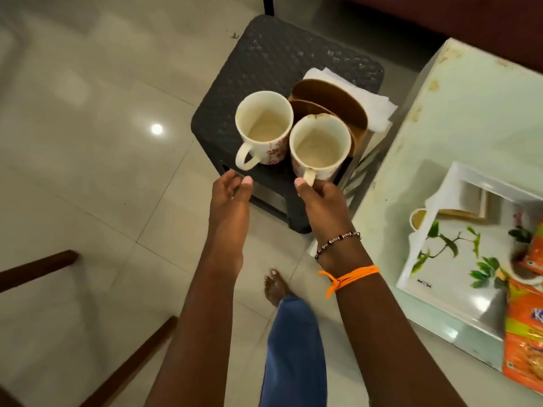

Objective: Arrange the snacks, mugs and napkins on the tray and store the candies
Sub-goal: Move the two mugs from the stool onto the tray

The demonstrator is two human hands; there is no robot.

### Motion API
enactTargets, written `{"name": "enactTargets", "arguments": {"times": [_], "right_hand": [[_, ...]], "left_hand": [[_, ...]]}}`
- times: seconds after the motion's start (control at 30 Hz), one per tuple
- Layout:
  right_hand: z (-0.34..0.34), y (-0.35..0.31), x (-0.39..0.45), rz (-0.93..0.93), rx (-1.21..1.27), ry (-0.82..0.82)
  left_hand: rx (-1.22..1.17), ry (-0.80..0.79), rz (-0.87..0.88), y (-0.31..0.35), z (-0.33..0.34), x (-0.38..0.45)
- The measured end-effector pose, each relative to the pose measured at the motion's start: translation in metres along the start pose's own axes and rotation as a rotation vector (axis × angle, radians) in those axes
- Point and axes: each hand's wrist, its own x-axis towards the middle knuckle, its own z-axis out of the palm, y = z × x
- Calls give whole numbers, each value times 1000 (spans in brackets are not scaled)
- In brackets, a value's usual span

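Two cream mugs with red flower prints stand over a dark woven stool (273,60). My right hand (320,198) grips the handle of the right mug (320,145), which looks lifted slightly. The left mug (264,124) rests on the stool, its handle pointing toward me. My left hand (232,189) hovers open just below that handle, not touching it. Behind the mugs, a brown wooden holder (329,98) keeps white napkins (373,101). A white tray (458,239) with a leaf print lies on the table at right, orange snack packets (526,333) overlapping its right side.
The pale glass-topped table (470,113) fills the right side. A small cup (417,218) sits at the tray's left edge. Wooden chair parts (38,268) stand at the lower left on the tiled floor. My leg and bare foot (276,289) are below the stool.
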Motion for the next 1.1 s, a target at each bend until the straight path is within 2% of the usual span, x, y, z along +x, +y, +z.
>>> {"name": "enactTargets", "arguments": {"times": [0.1,0.2,0.3,0.53,0.67,0.8,1.1], "right_hand": [[11,-3,9,-4,22,106],[14,-4,10,-6,65,111],[16,-2,8,-4,104,115],[-2,5,-5,-57,64,183],[-32,18,-26,-89,15,206],[-73,42,-59,-80,17,257],[-182,104,-106,-51,-65,495]], "left_hand": [[114,-46,50,16,1,26],[181,-79,113,23,6,40],[192,-73,160,22,7,42],[97,-53,119,13,13,24],[56,-54,125,0,13,-6],[12,-124,114,-24,20,-50],[30,-337,76,-78,94,-140]]}}
